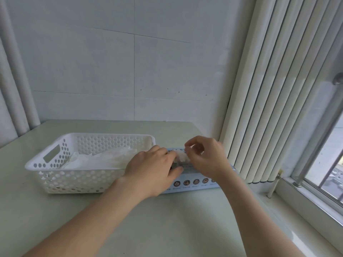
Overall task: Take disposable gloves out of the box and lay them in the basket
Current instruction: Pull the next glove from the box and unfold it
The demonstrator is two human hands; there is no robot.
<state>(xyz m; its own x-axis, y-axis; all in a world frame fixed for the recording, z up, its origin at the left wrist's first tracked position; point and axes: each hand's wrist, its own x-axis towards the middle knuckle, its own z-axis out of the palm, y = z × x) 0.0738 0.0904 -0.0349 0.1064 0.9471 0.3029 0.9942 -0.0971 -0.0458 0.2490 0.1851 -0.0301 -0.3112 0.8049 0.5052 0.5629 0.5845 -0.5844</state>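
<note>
A plain, office-like room: a pale green tabletop [167,229] against a grey-white panelled wall [92,62], with white vertical blinds [269,89] and a metal-framed window [324,175] along its right edge.

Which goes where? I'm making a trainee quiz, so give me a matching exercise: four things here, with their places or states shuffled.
Things:
1 basket
2 box
3 left hand
4 right hand

Places or states:
a pinches a glove over the box
b rests flat on the box
c right of the basket, under both hands
d white, gloves inside

Pairs: 1-d, 2-c, 3-b, 4-a
</note>
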